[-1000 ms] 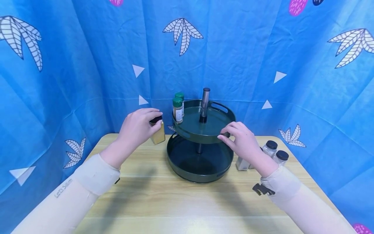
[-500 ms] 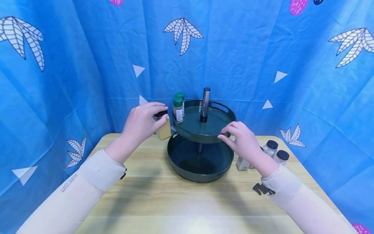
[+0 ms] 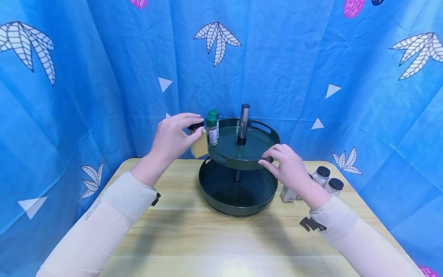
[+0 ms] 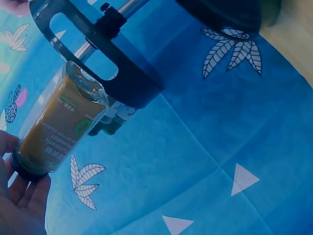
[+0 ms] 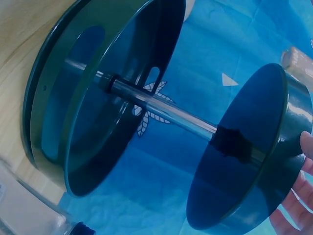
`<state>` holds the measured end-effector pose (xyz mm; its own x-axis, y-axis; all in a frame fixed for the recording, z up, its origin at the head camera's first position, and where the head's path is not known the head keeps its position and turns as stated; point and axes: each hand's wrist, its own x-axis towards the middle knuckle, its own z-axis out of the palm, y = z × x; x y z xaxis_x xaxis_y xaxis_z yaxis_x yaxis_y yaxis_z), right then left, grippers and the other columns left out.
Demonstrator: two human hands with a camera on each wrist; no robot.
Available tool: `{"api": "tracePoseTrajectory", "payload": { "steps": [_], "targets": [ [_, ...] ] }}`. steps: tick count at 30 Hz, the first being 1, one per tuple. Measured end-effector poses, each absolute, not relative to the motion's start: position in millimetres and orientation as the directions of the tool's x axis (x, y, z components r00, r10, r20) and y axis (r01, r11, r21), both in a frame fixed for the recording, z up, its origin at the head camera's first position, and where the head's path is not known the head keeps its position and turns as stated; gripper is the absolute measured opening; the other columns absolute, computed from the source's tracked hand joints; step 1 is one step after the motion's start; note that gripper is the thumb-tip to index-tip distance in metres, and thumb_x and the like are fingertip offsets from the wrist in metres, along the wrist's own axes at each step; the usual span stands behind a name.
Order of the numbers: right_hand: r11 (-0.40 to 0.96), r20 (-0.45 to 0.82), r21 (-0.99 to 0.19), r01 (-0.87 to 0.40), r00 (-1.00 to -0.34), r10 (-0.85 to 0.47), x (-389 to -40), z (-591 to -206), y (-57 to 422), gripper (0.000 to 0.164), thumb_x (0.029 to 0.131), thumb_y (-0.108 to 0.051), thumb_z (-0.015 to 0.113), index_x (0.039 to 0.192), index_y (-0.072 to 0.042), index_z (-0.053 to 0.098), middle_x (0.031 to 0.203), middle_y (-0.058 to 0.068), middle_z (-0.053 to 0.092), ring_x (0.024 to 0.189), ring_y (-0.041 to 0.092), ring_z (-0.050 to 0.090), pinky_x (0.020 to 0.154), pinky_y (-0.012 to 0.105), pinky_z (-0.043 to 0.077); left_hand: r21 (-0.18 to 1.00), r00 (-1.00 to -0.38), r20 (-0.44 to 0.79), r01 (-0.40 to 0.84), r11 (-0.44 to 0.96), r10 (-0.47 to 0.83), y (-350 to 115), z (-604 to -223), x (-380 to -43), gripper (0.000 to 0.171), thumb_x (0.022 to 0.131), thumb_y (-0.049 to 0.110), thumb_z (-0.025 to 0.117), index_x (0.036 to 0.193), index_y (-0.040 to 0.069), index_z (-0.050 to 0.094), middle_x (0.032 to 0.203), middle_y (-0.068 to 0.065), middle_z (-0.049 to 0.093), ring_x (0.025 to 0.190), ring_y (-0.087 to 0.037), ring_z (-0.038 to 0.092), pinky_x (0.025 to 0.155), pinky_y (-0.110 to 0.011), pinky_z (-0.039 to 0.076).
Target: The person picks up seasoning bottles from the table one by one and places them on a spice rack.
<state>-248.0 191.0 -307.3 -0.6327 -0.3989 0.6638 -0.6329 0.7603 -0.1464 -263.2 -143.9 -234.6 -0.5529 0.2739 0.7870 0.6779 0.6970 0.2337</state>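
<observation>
My left hand pinches a spice jar by its black lid. In the left wrist view the jar is clear, holds yellow-brown powder and has a label reading "Turmeric Powder". It hangs tilted above the table, close beside the upper tray's left rim. The dark green two-tier spice rack has an upper tray and a wider lower tray on a metal post. My right hand grips the upper tray's right front rim, also seen in the right wrist view, where the fingers lie at its outside.
Two green-capped spice bottles stand at the upper tray's left edge. Several black-capped jars stand on the wooden table to the right, partly behind my right forearm. A blue patterned curtain surrounds the table.
My left hand has moved right and upward with the turmeric jar, from left of the rack to right beside the upper tray. My right hand stays on the rim.
</observation>
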Motion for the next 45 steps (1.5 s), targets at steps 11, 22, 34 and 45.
{"api": "tracePoseTrajectory", "payload": {
  "steps": [11, 22, 34, 45],
  "targets": [
    [0.752, 0.68, -0.138, -0.645, -0.614, -0.401, -247.6, -308.2, 191.4, 0.017, 0.082, -0.019, 0.084, 0.092, -0.011, 0.073, 0.092, 0.004, 0.066, 0.091, 0.025, 0.058, 0.073, 0.039, 0.053, 0.251, -0.509, 0.824, 0.72, 0.647, 0.247, -127.8, -223.7, -273.0, 0.026, 0.09, 0.017, 0.076, 0.114, 0.007, 0.076, 0.117, -0.006, 0.073, 0.107, -0.022, 0.069, 0.082, -0.04, 0.057],
    [0.748, 0.684, -0.129, -0.651, -0.605, -0.408, -247.8, -306.9, 190.9, 0.016, 0.082, -0.019, 0.084, 0.091, -0.011, 0.073, 0.091, 0.004, 0.066, 0.089, 0.025, 0.057, 0.071, 0.038, 0.052, 0.221, -0.474, 0.843, 0.737, 0.638, 0.256, -115.0, -225.0, -284.1, 0.026, 0.091, 0.018, 0.075, 0.115, 0.007, 0.076, 0.118, -0.006, 0.072, 0.111, -0.021, 0.067, 0.085, -0.035, 0.057],
    [0.758, 0.675, -0.139, -0.638, -0.621, -0.399, -246.1, -307.2, 189.2, 0.017, 0.082, -0.019, 0.084, 0.091, -0.011, 0.073, 0.092, 0.004, 0.066, 0.09, 0.025, 0.058, 0.071, 0.038, 0.053, 0.202, -0.435, 0.868, 0.748, 0.633, 0.238, -105.8, -235.2, -294.8, 0.025, 0.091, 0.017, 0.075, 0.113, 0.006, 0.076, 0.117, -0.007, 0.073, 0.11, -0.022, 0.068, 0.083, -0.035, 0.057],
    [0.76, 0.674, -0.14, -0.634, -0.624, -0.396, -245.9, -307.9, 188.6, 0.017, 0.082, -0.02, 0.084, 0.092, -0.011, 0.073, 0.092, 0.004, 0.066, 0.09, 0.025, 0.058, 0.072, 0.038, 0.053, 0.209, -0.431, 0.876, 0.745, 0.634, 0.218, -101.0, -241.4, -298.9, 0.025, 0.091, 0.017, 0.075, 0.113, 0.007, 0.077, 0.117, -0.008, 0.073, 0.112, -0.021, 0.067, 0.086, -0.034, 0.057]
  ]
}}
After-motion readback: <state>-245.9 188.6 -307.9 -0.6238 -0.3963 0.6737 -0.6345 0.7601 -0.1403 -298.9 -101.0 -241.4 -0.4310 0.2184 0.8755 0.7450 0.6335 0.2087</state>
